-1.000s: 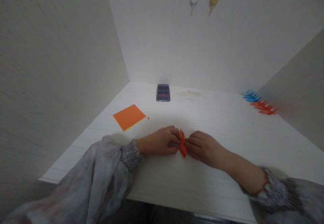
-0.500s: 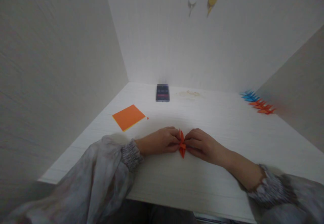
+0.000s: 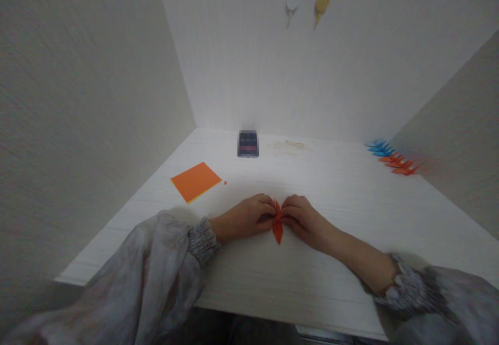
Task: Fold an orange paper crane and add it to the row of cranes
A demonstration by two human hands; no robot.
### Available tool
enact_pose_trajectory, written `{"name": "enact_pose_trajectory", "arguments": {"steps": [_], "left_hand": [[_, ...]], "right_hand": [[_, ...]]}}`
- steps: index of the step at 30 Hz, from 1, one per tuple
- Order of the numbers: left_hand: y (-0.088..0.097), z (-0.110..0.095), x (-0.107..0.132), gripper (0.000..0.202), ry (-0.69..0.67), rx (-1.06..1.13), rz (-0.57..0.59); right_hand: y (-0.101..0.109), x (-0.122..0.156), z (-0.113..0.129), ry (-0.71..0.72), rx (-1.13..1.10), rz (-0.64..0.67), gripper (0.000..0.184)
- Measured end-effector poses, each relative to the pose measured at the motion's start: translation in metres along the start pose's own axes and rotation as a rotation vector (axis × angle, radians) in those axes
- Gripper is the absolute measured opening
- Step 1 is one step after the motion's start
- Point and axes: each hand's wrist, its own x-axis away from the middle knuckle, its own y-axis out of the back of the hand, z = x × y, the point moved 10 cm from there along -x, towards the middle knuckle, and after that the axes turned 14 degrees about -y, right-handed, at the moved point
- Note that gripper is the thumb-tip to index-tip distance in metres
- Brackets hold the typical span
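An orange-red folded paper piece (image 3: 277,229), seemingly an origami crane, is held between both hands near the front of the white table (image 3: 312,293). My left hand (image 3: 253,215) pinches it from the left, with a ring on one finger. From the right, my right hand (image 3: 304,219) grips its other side with closed fingers. One narrow point of the paper sticks up between the hands, and a wider point hangs toward me. The fingertips hide its middle.
An orange paper stack (image 3: 196,181) with a yellow edge lies left, beside a tiny orange dot (image 3: 225,183). A dark blurred device (image 3: 248,144) stands at the back. Blue paper cranes (image 3: 380,147) and orange paper cranes (image 3: 398,163) line the right edge. Two hooks (image 3: 322,3) are on the wall.
My right hand has shifted slightly left and up along the folded paper, its fingers now closer to the middle. The whole view has drifted a little.
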Motion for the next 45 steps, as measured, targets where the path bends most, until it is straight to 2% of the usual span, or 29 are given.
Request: {"name": "enact_pose_trajectory", "arguments": {"steps": [8, 13, 17, 30, 35, 41, 45], "left_hand": [[0.002, 0.009, 0.000, 0.011, 0.151, -0.006, -0.014], [0.003, 0.017, 0.005, 0.024, 0.243, 0.098, -0.083], [0.002, 0.026, 0.008, 0.025, 0.285, 0.142, -0.120], [-0.002, 0.031, 0.007, 0.027, 0.345, 0.153, -0.113], [-0.001, 0.030, 0.005, 0.031, 0.340, 0.148, -0.117], [-0.003, 0.032, 0.006, 0.034, 0.343, 0.151, -0.132], [0.000, 0.032, 0.007, 0.028, 0.351, 0.126, -0.153]], "right_hand": [[-0.006, -0.003, -0.010, -0.126, 0.100, 0.032, 0.015], [-0.009, -0.005, -0.013, -0.173, 0.106, 0.050, 0.017], [-0.009, -0.006, -0.016, -0.239, 0.136, 0.037, 0.019], [-0.005, -0.005, -0.022, -0.374, 0.156, -0.009, 0.011], [-0.002, -0.005, -0.022, -0.368, 0.131, -0.023, 0.013], [-0.003, -0.005, -0.029, -0.439, 0.110, -0.006, 0.016], [-0.001, -0.005, -0.032, -0.453, 0.125, -0.040, 0.021]]}}
